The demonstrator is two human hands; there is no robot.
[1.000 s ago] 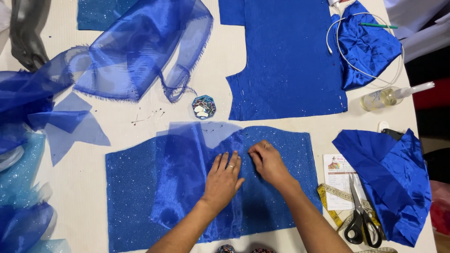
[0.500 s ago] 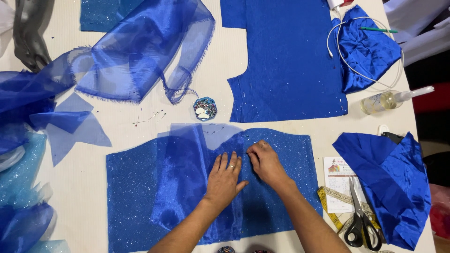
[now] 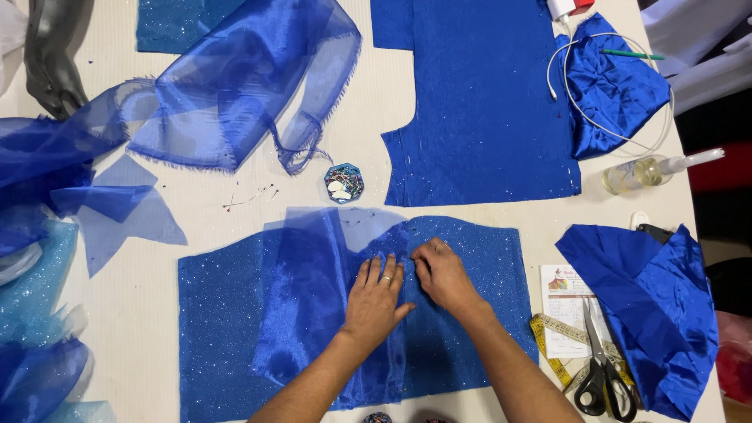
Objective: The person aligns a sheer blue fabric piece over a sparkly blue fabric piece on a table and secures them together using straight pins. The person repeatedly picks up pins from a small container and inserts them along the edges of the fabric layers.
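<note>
Near the worktop's front edge, the left hand (image 3: pixel 376 301) stays flat on sheer organza (image 3: pixel 305 305) while the right hand (image 3: pixel 440 270), barely shifted, pinches its edge onto glitter fabric (image 3: pixel 227 313), pins (image 3: pixel 249 197) nearby.

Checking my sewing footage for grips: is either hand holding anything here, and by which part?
Neither hand lifts anything. The left hand lies flat on the sheer blue strip over the glittery blue panel. The right hand has fingertips curled at the strip's edge; whether they pinch something cannot be told.

At six o'clock the bottom edge is cutting off both forearms, while the right hand (image 3: pixel 442 274) is hiding whatever its curled fingertips are pinching.
</note>
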